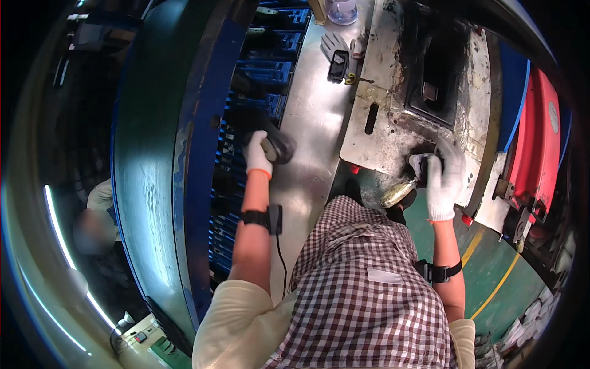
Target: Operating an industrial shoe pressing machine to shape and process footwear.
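My left hand [257, 154], in a white glove with an orange cuff, is closed round a dark shoe [282, 148] with a pale inner part. Motion blurs the shoe, which is over the inner edge of the metal ledge, beside the blue rack. My right hand [447, 181], gloved alike, is at the near edge of the worn machine plate. Its thumb is against a shoe-shaped piece [399, 192] with a shiny yellowish side and a dark and whitish upper end; the piece hangs over the plate's edge. The right fingers are stretched out and partly blurred, so their hold is unclear.
On the metal ledge [313, 114] lie a grey-white glove [334, 44] and a small black device [338, 66]. The stained plate [384, 92] has a dark recess [436, 77]. A blue rack [264, 74] stands left, a red machine part [534, 141] right. Another person is far left.
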Motion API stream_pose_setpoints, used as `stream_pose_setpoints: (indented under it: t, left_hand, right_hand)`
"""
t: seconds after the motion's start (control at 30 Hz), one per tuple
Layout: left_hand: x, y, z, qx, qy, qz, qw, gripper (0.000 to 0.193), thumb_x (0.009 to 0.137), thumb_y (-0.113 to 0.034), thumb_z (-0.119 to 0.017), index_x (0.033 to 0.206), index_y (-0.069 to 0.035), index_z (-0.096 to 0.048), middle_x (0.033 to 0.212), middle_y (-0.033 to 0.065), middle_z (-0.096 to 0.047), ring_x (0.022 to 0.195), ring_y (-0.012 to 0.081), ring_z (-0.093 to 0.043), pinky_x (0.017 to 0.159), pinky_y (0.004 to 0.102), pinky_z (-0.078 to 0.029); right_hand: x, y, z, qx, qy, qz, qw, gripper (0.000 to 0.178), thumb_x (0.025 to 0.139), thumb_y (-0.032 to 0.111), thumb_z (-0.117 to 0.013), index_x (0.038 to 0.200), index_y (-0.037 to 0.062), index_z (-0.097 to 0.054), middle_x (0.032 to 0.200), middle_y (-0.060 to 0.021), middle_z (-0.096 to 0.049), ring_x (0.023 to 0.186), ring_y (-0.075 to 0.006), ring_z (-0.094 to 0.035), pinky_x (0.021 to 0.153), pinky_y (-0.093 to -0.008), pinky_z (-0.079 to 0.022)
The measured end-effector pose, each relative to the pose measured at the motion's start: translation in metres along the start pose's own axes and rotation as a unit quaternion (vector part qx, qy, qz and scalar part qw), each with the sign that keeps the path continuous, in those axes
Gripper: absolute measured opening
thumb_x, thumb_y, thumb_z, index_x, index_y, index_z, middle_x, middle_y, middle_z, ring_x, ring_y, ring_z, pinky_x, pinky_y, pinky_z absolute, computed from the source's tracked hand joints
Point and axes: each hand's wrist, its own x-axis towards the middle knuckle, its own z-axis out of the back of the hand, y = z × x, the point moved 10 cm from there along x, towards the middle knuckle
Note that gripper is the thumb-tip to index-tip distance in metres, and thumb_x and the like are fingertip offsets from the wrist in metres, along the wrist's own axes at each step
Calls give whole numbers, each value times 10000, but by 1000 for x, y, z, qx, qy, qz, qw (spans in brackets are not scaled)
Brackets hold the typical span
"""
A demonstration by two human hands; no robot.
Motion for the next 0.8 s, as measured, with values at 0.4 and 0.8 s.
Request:
stream_pose_setpoints:
  t: [0.4, 0.8]
  left_hand:
    - [137, -81, 68, 522, -209, -171, 809, 954, 928, -425, -744, 1631, -41, -226, 1453, 298, -576, 1334, 453, -577, 1096, 517, -489]
    - [100, -13, 298, 352, -343, -31, 870, 1025, 713, -580, -916, 1469, -6, -528, 1485, 237, -566, 1339, 401, -574, 1086, 523, -494]
  right_hand:
    - [-35, -61, -15, 45, -46, -97, 993, 344, 1007, 41, -493, 1281, -31, -688, 1288, -163, -703, 1258, -329, -615, 1137, -439, -425]
    - [-38, -76, -14, 20, -47, -114, 992, 350, 1037, 69, -470, 1301, -61, -658, 1246, -168, -691, 1167, -258, -640, 1081, -393, -471]
